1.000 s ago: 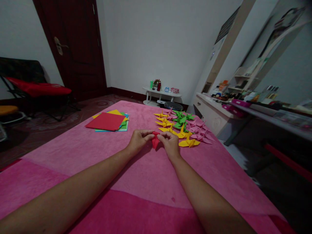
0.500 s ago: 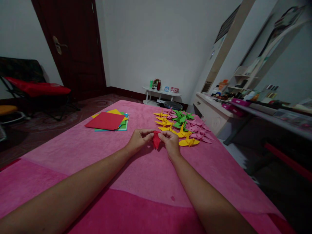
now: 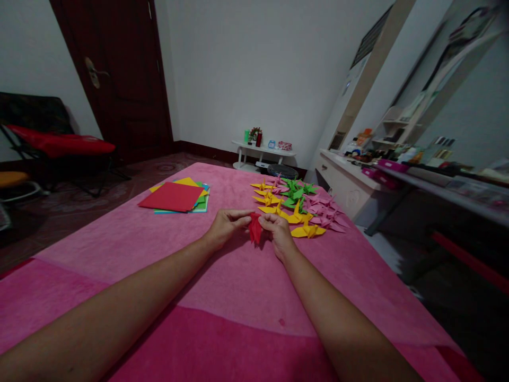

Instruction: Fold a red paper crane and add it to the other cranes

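Note:
A small piece of folded red paper [image 3: 255,231] is held up between my two hands, its pointed ends hanging downward. My left hand [image 3: 226,228] pinches its left upper edge with thumb and fingers. On the opposite edge, my right hand [image 3: 280,232] grips it the same way. Just beyond the right hand lie several folded paper cranes: yellow cranes [image 3: 308,230] nearest, green cranes [image 3: 293,192] behind them, and pink cranes [image 3: 326,212] to the right. A stack of square paper sheets with a red sheet [image 3: 172,197] on top rests left of my left hand.
A pink cloth [image 3: 222,286] covers the table. Against the far wall stands a low white shelf [image 3: 262,148] with small items. A cluttered dresser [image 3: 345,178] is on the right; a folding chair with a red seat [image 3: 59,146] and a dark door [image 3: 119,79] are on the left.
The red paper's hanging points have spread slightly apart and it looks a little wider. Both hands keep their hold in nearly the same place.

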Action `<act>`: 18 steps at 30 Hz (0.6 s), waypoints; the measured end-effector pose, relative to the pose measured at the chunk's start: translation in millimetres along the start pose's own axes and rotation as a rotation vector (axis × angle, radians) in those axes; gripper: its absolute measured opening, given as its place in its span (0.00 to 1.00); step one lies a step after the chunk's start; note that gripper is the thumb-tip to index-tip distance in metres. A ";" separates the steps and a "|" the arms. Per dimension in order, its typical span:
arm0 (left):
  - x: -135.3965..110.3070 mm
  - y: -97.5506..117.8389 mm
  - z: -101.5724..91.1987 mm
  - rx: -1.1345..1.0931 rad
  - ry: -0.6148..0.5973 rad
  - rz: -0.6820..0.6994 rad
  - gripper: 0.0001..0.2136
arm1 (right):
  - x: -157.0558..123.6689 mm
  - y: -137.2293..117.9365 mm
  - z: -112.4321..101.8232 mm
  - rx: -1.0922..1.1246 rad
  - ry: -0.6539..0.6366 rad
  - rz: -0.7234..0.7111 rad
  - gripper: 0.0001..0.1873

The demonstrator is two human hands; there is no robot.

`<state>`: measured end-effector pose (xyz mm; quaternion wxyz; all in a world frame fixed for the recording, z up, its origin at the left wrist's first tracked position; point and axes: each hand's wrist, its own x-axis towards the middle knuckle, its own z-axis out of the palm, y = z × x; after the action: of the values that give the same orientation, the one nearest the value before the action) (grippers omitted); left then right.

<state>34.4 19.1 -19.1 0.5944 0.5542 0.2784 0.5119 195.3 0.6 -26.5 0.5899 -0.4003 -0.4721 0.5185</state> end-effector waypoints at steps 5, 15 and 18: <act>-1.1 1.0 0.6 0.030 -0.013 -0.014 0.19 | -0.5 -1.3 1.0 -0.019 0.023 -0.043 0.12; 0.5 1.5 1.2 0.108 0.053 -0.002 0.15 | -1.6 -4.3 6.3 -0.233 0.090 -0.222 0.08; 1.3 0.3 0.9 0.118 0.066 -0.001 0.16 | -3.3 -7.1 7.9 -0.313 0.101 -0.261 0.08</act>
<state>35.5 19.9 -18.3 0.5513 0.5711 0.3278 0.5123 189.3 -3.7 -18.3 0.6055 -0.4481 -0.5647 0.3372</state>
